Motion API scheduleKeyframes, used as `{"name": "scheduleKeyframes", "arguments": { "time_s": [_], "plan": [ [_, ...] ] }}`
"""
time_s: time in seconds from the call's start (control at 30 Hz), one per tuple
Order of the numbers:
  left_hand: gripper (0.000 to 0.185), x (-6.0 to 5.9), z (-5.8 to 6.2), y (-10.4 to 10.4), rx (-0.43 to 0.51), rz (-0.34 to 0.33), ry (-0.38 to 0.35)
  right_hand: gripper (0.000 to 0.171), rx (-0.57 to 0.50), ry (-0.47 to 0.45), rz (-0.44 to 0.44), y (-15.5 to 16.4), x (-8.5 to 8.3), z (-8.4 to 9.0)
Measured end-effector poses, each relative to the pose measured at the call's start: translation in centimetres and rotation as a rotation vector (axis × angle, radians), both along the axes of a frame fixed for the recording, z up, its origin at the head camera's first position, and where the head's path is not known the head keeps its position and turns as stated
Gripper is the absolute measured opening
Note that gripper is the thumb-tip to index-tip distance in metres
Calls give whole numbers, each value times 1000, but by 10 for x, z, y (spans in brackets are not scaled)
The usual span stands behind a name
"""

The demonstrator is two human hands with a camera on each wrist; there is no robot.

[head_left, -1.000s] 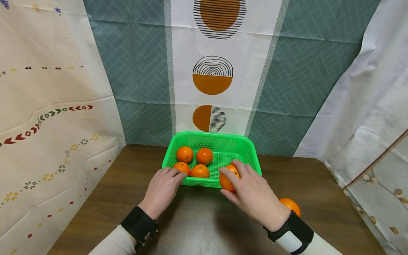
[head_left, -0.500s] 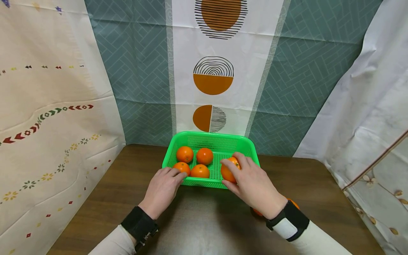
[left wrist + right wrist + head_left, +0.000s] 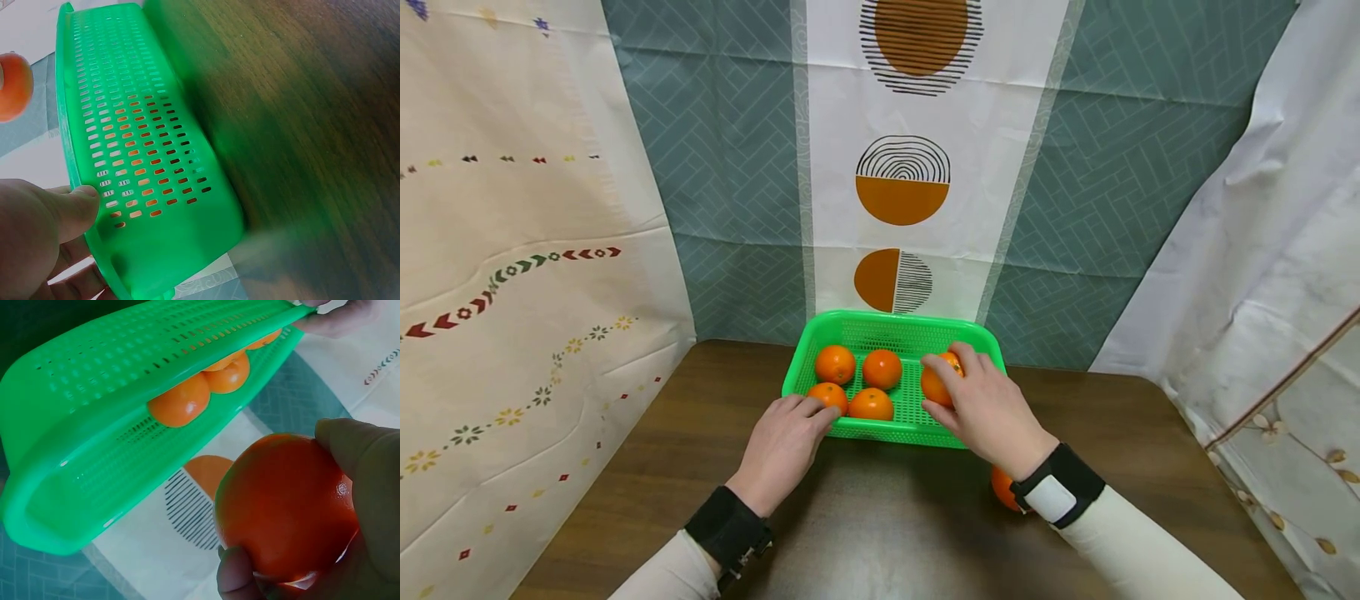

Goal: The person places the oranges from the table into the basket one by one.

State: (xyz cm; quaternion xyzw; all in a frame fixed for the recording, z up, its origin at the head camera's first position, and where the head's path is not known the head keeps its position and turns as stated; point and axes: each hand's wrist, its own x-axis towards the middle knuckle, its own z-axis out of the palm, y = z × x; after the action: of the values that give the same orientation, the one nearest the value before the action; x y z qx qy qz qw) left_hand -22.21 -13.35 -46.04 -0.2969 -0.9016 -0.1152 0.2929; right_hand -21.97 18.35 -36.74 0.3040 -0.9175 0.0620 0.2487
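A green plastic basket (image 3: 895, 431) with perforated walls stands on the table, several oranges (image 3: 882, 369) grouped in its left half. My left hand (image 3: 786, 454) grips its front-left rim; in the left wrist view the thumb (image 3: 78, 209) lies on the outer side and the fingers pass behind the rim. Over the basket's right half, my right hand (image 3: 992, 412) holds another orange (image 3: 284, 506) between thumb and fingers. The orange's underside is hard to judge, so I cannot tell whether it touches the basket floor.
Another orange (image 3: 1003, 487) lies on the brown wooden table (image 3: 865, 517), partly covered by my right wrist. Patterned cloth (image 3: 737, 192) hangs right behind the basket, and more cloth drapes both sides of the table.
My right hand has moved forward from the basket's front rim to over its interior, carrying the orange. The right forearm now covers the spot where an orange showed earlier. My left hand stays put.
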Motion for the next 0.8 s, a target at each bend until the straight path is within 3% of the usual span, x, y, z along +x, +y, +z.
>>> {"name": "scheduleKeyframes", "arguments": {
  "time_s": [0.8],
  "plan": [
    [22, -1, -1, 0, 2, -1, 9, 55, 34, -129, -109, -12, -44, -3]
  ]
}}
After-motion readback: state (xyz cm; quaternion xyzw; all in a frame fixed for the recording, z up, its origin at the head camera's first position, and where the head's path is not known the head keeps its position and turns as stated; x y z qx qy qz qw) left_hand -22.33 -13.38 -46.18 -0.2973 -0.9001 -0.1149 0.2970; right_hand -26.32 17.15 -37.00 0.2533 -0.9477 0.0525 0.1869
